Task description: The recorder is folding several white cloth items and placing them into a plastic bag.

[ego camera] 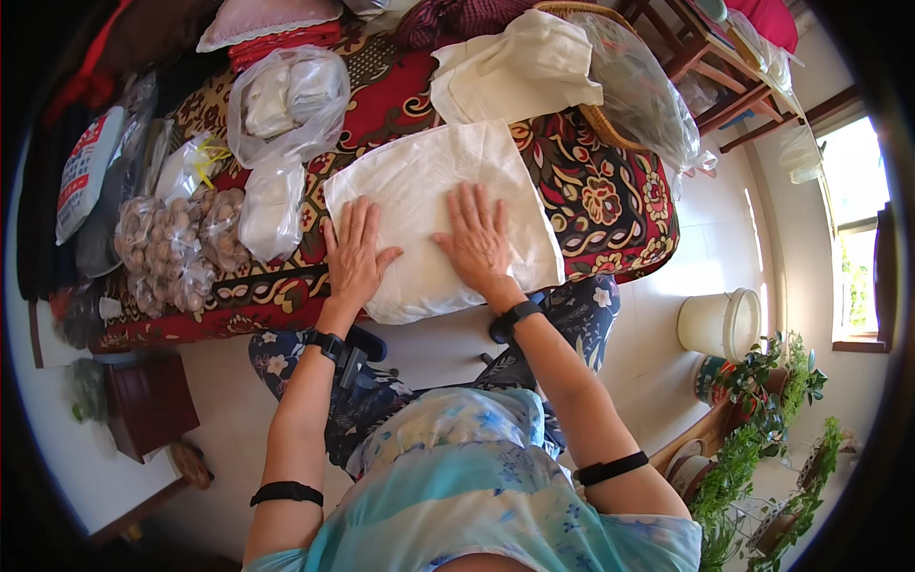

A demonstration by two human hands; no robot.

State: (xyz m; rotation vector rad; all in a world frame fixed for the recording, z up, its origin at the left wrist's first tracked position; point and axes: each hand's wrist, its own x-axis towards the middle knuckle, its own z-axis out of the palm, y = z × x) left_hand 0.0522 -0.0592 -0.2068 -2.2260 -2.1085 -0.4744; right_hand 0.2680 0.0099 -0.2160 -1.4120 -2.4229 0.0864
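A cream-white cloth [422, 179], laid out roughly square, rests on the patterned red and black bed cover [600, 207] before me. My left hand [355, 254] lies palm down on its left part, thumb spread to the right. Flat on the right half of the cloth is my right hand [475, 239], fingers pointing away from me. Neither hand holds anything. The near edge of the cloth hangs a little past the edge of the bed. Behind it lies a second, crumpled cream cloth [515, 68], partly over a wicker basket [611, 121].
To the left are plastic bags of walnuts [168, 239], a clear bag with white packets [289, 100] and a smaller wrapped packet [271, 211]. A plastic bag [636, 86] covers the basket. A lidded white bucket [718, 325] and potted plants [758, 429] stand at right.
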